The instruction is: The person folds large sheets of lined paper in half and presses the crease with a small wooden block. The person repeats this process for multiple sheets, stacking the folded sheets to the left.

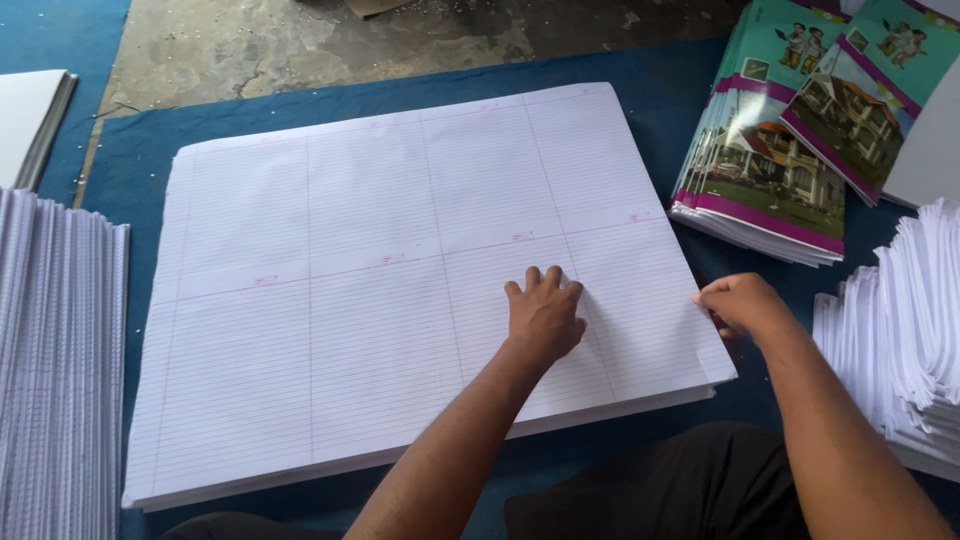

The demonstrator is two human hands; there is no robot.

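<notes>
A thick stack of large white ruled sheets [350,290] with pink margin lines lies flat on a blue mat [640,90]. My left hand [543,315] rests palm down on the top sheet, right of the middle, fingers spread a little. My right hand [738,305] is at the stack's right edge, fingers curled and pinching the sheet edge there. Both forearms reach in from the bottom of the view.
A pile of colourful printed notebook covers [770,170] lies at the upper right. Folded white paper bundles [900,340] stand at the right, and another ruled stack [55,360] at the left. White sheets [30,120] sit top left. Bare concrete floor [330,40] lies beyond the mat.
</notes>
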